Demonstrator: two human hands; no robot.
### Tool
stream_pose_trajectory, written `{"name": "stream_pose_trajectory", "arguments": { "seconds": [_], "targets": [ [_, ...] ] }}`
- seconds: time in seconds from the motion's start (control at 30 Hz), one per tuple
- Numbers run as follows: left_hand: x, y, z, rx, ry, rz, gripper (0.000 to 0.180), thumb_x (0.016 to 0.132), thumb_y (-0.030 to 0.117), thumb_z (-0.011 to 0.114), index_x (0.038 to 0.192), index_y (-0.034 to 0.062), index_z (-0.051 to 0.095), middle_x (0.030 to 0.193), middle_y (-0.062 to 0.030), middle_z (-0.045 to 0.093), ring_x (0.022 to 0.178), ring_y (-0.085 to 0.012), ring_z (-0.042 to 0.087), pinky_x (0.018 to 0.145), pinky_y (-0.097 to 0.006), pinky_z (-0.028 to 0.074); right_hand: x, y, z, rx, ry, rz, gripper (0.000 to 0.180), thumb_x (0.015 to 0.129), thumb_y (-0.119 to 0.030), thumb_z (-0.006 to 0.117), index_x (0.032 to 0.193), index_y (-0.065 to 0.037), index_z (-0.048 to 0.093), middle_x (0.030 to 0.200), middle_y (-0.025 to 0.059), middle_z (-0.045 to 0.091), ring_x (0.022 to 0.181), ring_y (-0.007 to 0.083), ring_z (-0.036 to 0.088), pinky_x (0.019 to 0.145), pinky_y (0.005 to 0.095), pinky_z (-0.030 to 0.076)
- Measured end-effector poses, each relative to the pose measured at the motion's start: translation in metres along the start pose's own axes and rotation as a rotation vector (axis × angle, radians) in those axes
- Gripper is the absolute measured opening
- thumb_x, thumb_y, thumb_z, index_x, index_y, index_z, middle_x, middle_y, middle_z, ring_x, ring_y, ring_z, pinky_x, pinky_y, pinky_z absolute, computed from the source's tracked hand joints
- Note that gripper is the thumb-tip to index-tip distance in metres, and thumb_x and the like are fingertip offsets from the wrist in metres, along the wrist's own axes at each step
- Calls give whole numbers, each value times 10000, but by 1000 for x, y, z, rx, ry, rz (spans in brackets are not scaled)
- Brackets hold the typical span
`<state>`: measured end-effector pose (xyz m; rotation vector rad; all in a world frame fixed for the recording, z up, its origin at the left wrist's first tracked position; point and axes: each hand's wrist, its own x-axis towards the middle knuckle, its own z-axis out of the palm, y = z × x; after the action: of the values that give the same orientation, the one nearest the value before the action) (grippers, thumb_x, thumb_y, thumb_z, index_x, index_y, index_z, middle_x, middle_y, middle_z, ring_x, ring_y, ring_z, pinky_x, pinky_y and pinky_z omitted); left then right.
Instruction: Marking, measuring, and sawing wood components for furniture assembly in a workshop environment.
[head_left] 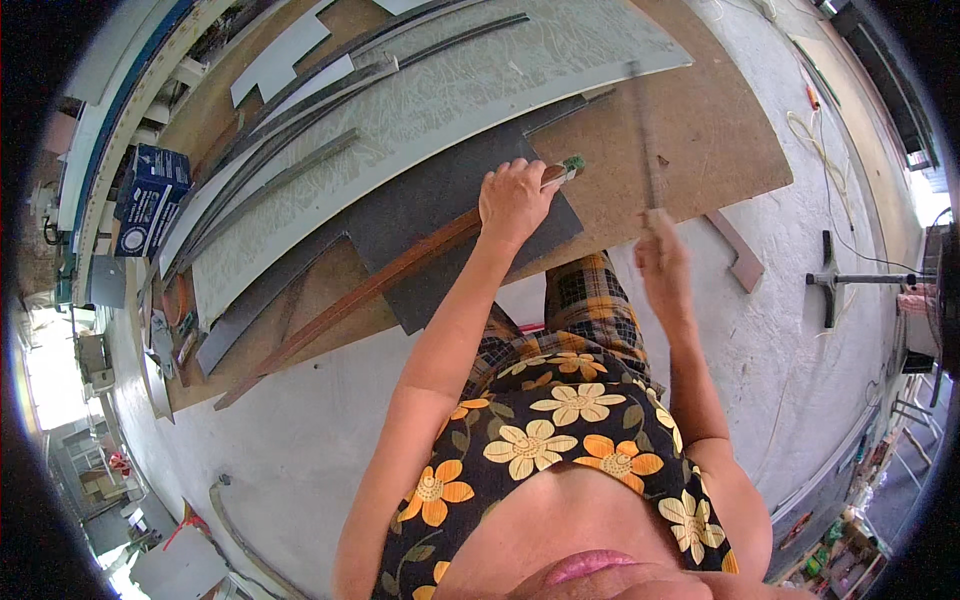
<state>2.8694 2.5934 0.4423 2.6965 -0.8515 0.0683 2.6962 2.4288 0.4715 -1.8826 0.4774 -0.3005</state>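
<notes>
My left hand [514, 198] presses down on the end of a long brown wooden strip [350, 300] that lies across a dark grey sheet [430, 215] on a brown board [700, 150]. A small green-tipped piece [572, 165] shows just past its fingers. My right hand [660, 255] is closed around the lower end of a long thin grey metal bar [645, 130], which reaches away over the board and looks blurred.
A large pale grey panel [450, 95] and several grey metal strips [270, 180] lie on the board. A blue box [150, 200] sits at the left. A loose wooden offcut [738, 250] and a metal stand [850, 280] are on the concrete floor at the right.
</notes>
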Motion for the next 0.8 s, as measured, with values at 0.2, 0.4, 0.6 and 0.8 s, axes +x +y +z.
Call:
{"name": "stream_pose_trajectory", "arguments": {
  "seconds": [0.2,0.4,0.6,0.8],
  "targets": [
    [-1,5,0,14,54,27,322,841,365,698,995,84,667,915,-99,659,891,-278,655,765,-424,514,-6,19,28,-365,-140,-71,124,979,-47,465,1098,-11,467,764,253,566,716,462,570,632,444,470],
    [-3,8,-5,47,28,29,277,837,323,718,939,69,678,898,-97,668,893,-261,653,761,-408,510,-10,22,26,-405,-243,30,150,957,-43,485,1101,-3,471,905,334,589,950,528,547,707,504,469],
    [-4,9,-6,51,22,7,269,844,321,708,938,72,674,893,-92,658,909,-258,642,774,-405,499,-3,23,33,-340,-229,-60,241,919,-80,518,1146,-8,477,916,336,611,933,528,559,724,561,442],
    [-3,11,-2,43,66,24,266,840,317,708,961,82,673,911,-90,658,919,-266,639,783,-411,494,48,14,49,-336,-243,-105,223,918,-92,507,1114,3,463,923,344,603,943,536,548,733,565,433]
  ]
}}
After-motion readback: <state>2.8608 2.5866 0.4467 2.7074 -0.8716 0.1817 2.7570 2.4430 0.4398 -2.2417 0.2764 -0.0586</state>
